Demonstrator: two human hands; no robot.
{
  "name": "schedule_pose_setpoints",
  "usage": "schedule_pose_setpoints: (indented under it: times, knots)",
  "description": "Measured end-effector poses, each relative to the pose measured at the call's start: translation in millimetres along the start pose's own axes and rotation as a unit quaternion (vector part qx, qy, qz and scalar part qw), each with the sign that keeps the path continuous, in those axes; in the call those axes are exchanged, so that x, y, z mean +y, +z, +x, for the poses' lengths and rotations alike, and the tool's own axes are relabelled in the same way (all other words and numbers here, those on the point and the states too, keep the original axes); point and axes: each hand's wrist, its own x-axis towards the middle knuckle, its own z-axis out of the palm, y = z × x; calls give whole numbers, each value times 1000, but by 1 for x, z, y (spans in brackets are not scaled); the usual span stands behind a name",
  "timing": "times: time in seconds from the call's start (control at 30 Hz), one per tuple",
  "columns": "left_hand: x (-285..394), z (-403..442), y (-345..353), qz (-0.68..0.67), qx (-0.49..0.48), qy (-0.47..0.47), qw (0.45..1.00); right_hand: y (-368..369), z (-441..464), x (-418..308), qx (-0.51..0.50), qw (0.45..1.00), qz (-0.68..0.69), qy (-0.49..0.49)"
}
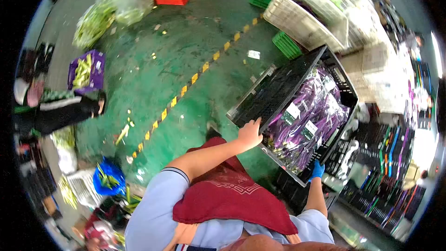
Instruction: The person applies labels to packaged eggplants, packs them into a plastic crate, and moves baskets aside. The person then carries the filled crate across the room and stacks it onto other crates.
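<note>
A black plastic crate [274, 100] is tilted in front of me, filled with clear bags of long purple-stemmed vegetables [304, 116] that carry white and dark labels. My left hand [250, 135], bare, is closed on the crate's near left corner. In a blue glove, my right hand [318, 171] grips the near right edge of the same crate; its fingers are partly hidden. Beneath the crate, another black crate [297, 195] shows in part below its near edge.
White crates [302, 21] are piled beyond, with a green crate [287, 45] beside them. Black crates [383, 144] stand in stacks at right. A yellow-black line [194, 78] crosses the green floor. At left are a person [60, 109], a purple crate [97, 72] and bagged greens [121, 2].
</note>
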Motion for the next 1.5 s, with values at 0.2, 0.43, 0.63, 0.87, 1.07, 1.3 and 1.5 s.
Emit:
schedule_pose_setpoints:
  times: [0.2,0.43,0.63,0.87,1.07,1.3,1.5]
  knots:
    - [-17,45,-16,-74,-161,122,977,5,-49,-4,83,991,-69,78]
    - [-17,94,-50,12,-307,166,937,59,-131,-93,184,930,-118,295]
    - [-6,151,-78,49,-390,197,898,80,-191,-45,286,866,-230,340]
    - [24,260,-83,66,-505,262,820,154,-241,-76,347,772,-219,486]
    - [45,332,-36,74,-603,277,744,249,-280,-68,461,693,-192,520]
    - [48,390,54,35,-726,285,625,342,-295,-96,532,676,-53,508]
    - [96,421,89,134,-783,268,545,421,-276,-158,579,635,-75,506]
